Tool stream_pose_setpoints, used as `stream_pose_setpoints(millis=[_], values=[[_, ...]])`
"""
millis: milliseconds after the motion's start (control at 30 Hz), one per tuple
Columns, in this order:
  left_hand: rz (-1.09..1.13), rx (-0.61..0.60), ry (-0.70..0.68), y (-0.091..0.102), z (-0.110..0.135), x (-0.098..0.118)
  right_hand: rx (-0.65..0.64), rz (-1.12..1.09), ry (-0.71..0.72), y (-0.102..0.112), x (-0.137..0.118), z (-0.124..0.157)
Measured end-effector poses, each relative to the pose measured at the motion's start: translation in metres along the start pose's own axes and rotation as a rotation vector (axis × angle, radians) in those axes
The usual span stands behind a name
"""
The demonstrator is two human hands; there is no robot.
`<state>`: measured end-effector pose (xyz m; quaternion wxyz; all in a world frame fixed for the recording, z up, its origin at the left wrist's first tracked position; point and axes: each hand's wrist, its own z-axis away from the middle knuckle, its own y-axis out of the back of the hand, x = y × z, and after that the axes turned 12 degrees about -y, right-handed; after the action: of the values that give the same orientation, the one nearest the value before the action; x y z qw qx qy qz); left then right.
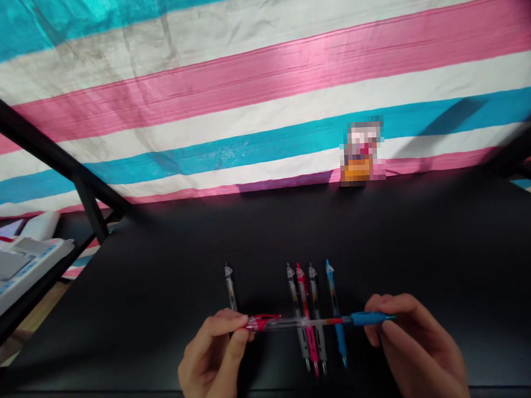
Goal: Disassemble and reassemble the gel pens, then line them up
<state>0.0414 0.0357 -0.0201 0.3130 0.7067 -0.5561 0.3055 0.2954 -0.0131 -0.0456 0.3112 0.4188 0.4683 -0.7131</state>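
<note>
Above the flat black tabletop [162, 256], left hand [215, 354] and right hand [421, 345], nearly closed, pinch a slim clear red-and-blue plastic pen [321, 321], which may drop if either loosens.

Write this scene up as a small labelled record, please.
Left hand: pinches the red end of a red-and-blue pen
Right hand: holds its blue end
Table: black; pink pen between two grey-gripped pens, blue pen to their right, partly hidden pen to their left
Backdrop: striped sheet
Unclear: pixelated item at the back
</note>
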Motion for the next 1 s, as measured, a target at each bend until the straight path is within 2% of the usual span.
stream_pose_setpoints(millis=[267,600,700,900,1000], values=[[0.051,0.050,0.027,0.0046,0.0034,-0.0037,-0.051,-0.068,0.046,0.0118,0.0030,-0.0044],[0.072,0.047,0.009,0.0024,0.0002,-0.0020,-0.032,-0.069,0.043,0.0066,0.0000,-0.0028],[0.073,0.040,-0.004,0.0022,0.0002,-0.0014,-0.061,-0.068,0.067,0.0079,0.0010,-0.0045],[0.066,0.029,0.056,0.0009,0.0022,0.0032,-0.095,-0.053,0.077,0.0108,0.0026,-0.0075],[0.058,0.022,0.059,0.0010,0.0018,0.0040,-0.133,0.002,0.103,0.0065,0.0014,-0.0050]])
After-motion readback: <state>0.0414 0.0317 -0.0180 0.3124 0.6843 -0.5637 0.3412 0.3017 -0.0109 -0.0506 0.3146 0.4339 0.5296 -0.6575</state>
